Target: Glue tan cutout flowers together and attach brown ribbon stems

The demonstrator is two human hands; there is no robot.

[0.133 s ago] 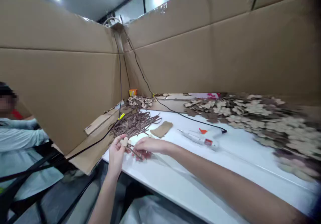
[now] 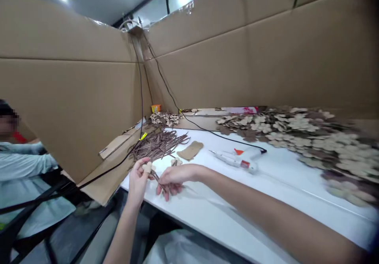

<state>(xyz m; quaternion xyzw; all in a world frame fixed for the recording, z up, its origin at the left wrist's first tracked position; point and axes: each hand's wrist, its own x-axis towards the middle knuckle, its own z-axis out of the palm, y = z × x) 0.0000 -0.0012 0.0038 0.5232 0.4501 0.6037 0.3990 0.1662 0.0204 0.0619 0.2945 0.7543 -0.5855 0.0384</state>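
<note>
My left hand (image 2: 137, 183) pinches a beige flower-shaped piece (image 2: 149, 167) between thumb and fingers, over the near edge of the white table. Thin brown strips (image 2: 155, 175) run from behind that flower toward my right hand (image 2: 174, 177). The fingers of my right hand are closed on these strips, partly hiding them. Just beyond that hand lies another small beige flower (image 2: 177, 161). A heap of loose brown strips (image 2: 156, 143) sits farther back, beyond my left hand.
A tan rectangular scrap (image 2: 191, 150) and a white glue gun (image 2: 233, 160) with an orange part lie on the white table (image 2: 207, 212). Many beige and brown flower pieces (image 2: 299, 132) are piled right. A black cable (image 2: 204, 130) crosses. Cardboard walls (image 2: 251, 62) stand behind; a person (image 2: 26, 169) sits left.
My right hand has slid slightly down along the strips and its fingers have shifted. More of the small flower beyond it now shows. The view has moved a little.
</note>
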